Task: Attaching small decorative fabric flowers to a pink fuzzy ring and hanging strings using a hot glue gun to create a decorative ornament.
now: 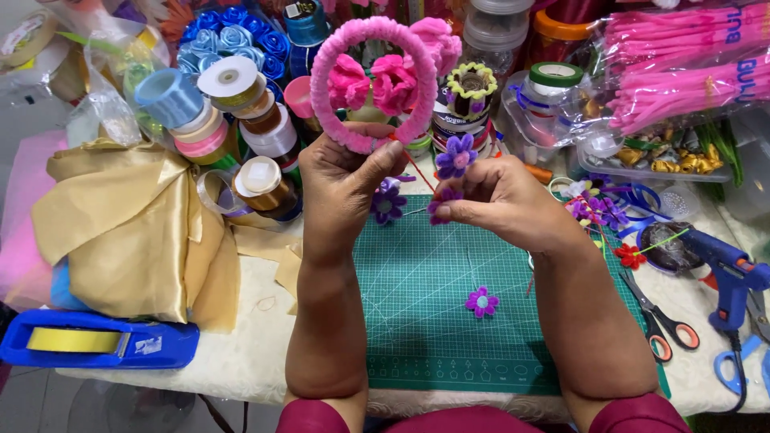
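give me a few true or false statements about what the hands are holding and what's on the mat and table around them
1. The left hand holds up a fuzzy pink ring. True.
2. The right hand pinches a purple flower. True.
3. The cutting mat is red. False: it is green.
4. A small purple flower lies on the mat between the forearms. True.
5. The blue glue gun lies to the left of the gold fabric. False: it is at the far right, the fabric on the left.
6. The orange-handled scissors are in the left hand. False: they lie on the table at the right.
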